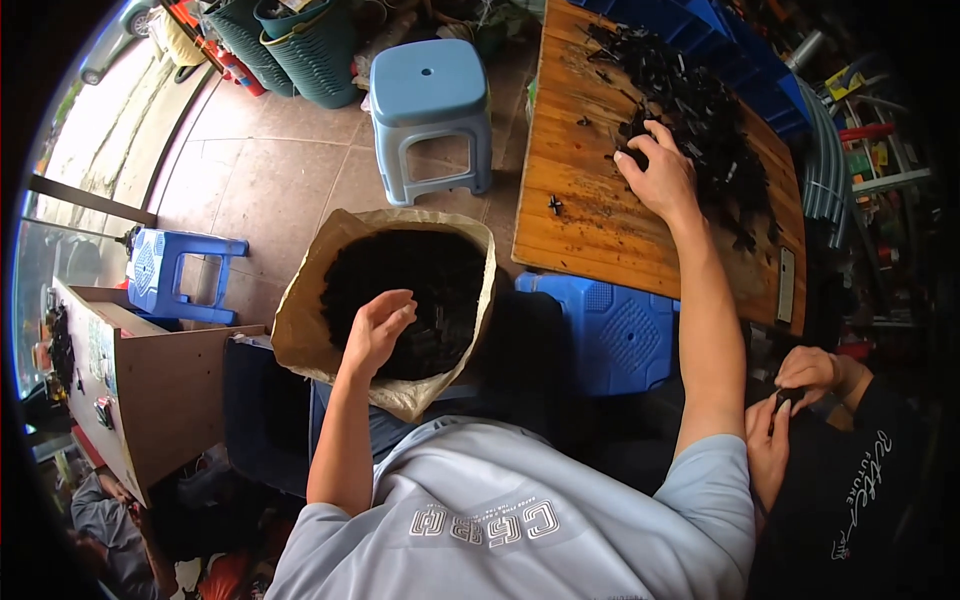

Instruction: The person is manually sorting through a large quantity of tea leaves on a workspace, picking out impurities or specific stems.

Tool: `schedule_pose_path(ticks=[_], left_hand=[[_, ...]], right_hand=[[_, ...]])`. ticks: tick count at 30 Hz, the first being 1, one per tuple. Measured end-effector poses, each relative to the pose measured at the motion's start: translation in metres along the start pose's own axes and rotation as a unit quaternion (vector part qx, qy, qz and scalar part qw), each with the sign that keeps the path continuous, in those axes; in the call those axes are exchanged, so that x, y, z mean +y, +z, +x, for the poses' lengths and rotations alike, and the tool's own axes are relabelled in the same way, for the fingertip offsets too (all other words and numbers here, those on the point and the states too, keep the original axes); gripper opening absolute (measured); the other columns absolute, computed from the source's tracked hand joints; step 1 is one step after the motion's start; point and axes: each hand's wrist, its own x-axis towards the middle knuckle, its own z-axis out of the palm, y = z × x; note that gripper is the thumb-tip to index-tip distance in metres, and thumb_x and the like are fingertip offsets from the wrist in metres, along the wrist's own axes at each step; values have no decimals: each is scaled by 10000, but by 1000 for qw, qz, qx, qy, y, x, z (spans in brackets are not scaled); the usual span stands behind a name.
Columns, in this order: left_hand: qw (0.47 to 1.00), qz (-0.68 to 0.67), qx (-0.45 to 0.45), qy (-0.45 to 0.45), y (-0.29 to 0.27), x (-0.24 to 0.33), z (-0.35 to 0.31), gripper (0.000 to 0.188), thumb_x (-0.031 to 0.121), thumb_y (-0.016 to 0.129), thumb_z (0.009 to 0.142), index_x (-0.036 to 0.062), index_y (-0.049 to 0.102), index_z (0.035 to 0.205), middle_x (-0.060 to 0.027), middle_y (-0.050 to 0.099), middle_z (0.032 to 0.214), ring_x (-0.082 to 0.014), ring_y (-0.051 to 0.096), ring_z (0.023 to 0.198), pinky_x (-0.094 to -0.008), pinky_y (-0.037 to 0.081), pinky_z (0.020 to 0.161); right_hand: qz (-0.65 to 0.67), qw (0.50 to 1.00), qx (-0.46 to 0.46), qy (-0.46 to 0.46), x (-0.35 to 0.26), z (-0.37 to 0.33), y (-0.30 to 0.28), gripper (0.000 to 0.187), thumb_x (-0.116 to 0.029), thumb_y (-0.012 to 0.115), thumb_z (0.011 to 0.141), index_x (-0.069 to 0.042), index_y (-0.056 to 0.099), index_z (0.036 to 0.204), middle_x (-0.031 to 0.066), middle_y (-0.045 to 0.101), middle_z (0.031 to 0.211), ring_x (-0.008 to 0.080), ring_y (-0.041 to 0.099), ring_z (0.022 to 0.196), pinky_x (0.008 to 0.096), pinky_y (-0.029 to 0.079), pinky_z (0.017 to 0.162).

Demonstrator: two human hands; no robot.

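Note:
My left hand (pixel 378 333) hovers over the mouth of a tan woven sack (pixel 300 325), its fingers curled together. What they hold, if anything, is too small to make out. Inside the sack lies a mass of small black parts (pixel 440 330). On the wooden table (pixel 570 150) at the right, my right hand (pixel 660 175) reaches to the edge of a pile of small black plastic parts (pixel 725 140). Its thumb and index finger are spread apart above the pieces. A single cross-shaped black piece (pixel 555 205) lies apart from the pile, nearer the table's left side.
A light-blue stool (pixel 428 85) stands beyond the sack. Blue stools stand at left (pixel 160 270) and below the table (pixel 625 335). Blue bins (pixel 760 70) line the table's far edge. Close at right, another person's hands (pixel 785 410) hold a small black part. Green baskets (pixel 315 55) stand behind.

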Motion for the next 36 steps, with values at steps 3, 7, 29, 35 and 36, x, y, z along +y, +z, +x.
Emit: schedule_pose_path(ticks=[3,7,29,35,36], left_hand=[[1000,-15,-21,8,10,14,4,381,176,625,907,-60,564,1200,-128,657,1067,-174,621,955,-286,487,864],[999,18,-31,14,12,12,0,375,182,614,912,-53,569,1201,-125,660,1043,-179,631,922,-288,493,838],[798,367,66,473,103,148,-47,455,251,728,759,29,606,1138,-154,644,1050,-332,563,1092,-468,394,993],[878,263,5,400,96,124,-40,402,192,736,753,21,627,1100,-164,636,1068,-328,591,987,-409,450,899],[880,230,8,416,94,119,-41,367,150,733,756,18,634,1083,-165,635,1043,-318,603,944,-385,475,850]], right_hand=[[156,983,45,-83,18,-28,-19,256,-159,578,910,-31,643,1122,129,588,1280,275,570,1170,330,445,970],[340,938,66,-30,42,-55,-55,276,-57,516,936,13,590,1192,95,617,1229,175,583,1128,281,443,965],[165,937,172,-257,-101,-159,-34,107,33,589,850,-9,611,946,151,583,923,344,599,832,363,485,726],[560,824,36,-78,-141,-172,-25,153,-14,593,912,-1,588,1065,71,615,986,151,594,841,262,488,766],[608,792,23,-50,-148,-172,-23,199,-40,594,926,6,569,1118,45,613,987,102,575,828,230,485,779]])
